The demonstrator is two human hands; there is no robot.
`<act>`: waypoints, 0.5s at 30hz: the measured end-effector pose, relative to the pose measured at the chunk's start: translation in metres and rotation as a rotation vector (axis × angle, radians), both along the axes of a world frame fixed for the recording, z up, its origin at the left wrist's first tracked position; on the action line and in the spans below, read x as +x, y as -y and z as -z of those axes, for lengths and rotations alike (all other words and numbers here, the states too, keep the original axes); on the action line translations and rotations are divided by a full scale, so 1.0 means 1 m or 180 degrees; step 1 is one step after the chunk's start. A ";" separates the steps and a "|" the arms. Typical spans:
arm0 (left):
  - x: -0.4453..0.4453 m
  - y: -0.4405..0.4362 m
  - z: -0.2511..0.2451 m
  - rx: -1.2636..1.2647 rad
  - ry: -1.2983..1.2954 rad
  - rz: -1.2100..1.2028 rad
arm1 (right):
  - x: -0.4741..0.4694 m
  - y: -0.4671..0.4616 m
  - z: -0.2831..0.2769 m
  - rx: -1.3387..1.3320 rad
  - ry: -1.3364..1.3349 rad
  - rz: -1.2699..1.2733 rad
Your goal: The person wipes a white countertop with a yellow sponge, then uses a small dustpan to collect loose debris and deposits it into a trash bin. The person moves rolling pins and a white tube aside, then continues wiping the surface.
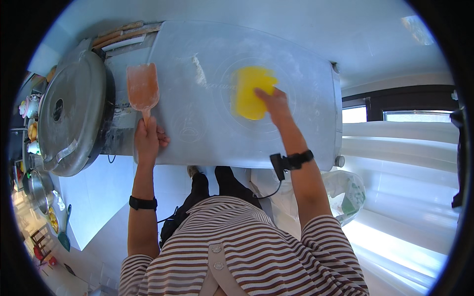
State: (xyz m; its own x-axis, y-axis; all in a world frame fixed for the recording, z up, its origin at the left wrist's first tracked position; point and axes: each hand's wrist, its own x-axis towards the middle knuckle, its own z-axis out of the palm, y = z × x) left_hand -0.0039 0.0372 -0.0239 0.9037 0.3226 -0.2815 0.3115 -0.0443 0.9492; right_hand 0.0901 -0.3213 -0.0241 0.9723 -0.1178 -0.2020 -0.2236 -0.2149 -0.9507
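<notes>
My left hand [147, 138] grips the short handle of an orange plastic scoop [143, 87], which is dusted with white powder. The scoop's blade points away from me over the left edge of a translucent pastry mat [207, 148]. On the mat's printed rings, my right hand [274, 101] holds a flat yellow piece [253, 96], blurred; whether it is a scraper or a cloth I cannot tell. Its thumb lies on top, and the other fingers are mostly hidden. A streak of white powder [200, 70] lies on the mat, left of the yellow piece.
A large round lidded electric pan [72, 111] stands left of the mat. Wooden sticks [127, 33] lie behind it. A metal bowl [40, 190] and a green spatula [64, 233] are at far left. Below the counter's right side hangs a plastic bag [346, 199].
</notes>
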 end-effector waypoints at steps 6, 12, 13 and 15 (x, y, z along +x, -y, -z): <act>-0.001 0.001 -0.001 -0.0095 0.0011 -0.0047 | -0.066 0.082 -0.024 0.0724 -0.0259 0.1167; 0.000 0.001 -0.001 -0.0112 -0.0084 -0.0062 | 0.001 -0.027 0.007 -0.0502 -0.0138 0.0149; 0.000 0.000 -0.001 -0.0065 -0.0066 -0.0049 | 0.009 -0.050 0.010 -0.0772 0.0051 -0.0021; 0.000 0.001 -0.001 -0.0116 -0.0047 -0.0016 | 0.020 -0.089 0.013 -0.1348 0.0059 -0.0145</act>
State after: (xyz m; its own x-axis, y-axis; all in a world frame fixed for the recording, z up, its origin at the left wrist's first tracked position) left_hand -0.0036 0.0364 -0.0229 0.8978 0.3163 -0.3066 0.3257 -0.0080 0.9454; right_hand 0.1102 -0.2320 -0.0367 0.9814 -0.1436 -0.1275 -0.1886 -0.5966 -0.7800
